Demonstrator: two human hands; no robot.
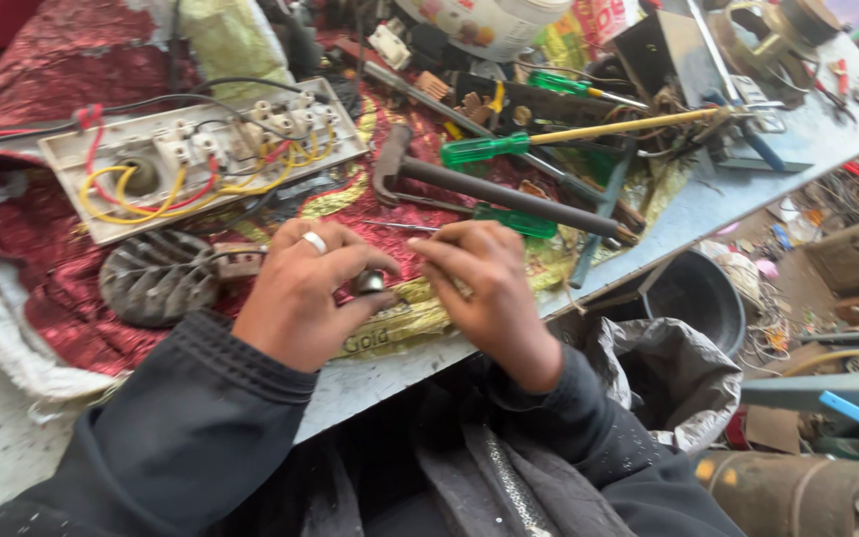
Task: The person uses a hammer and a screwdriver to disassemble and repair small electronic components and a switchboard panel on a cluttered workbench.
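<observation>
A small rounded dark metal part (369,282) is pinched between the fingertips of the left hand (302,294), which bears a silver ring (314,242). The right hand (487,288) is curled narrow beside it, fingertips close to the part; whether it is touched cannot be told. Both are held over a crumpled red and gold patterned cloth (82,308). Nearby are seen a ribbed grey metal disc (156,277), a white plastic switch board with yellow and red wires (201,154) and a rusty steel hammer (489,189).
</observation>
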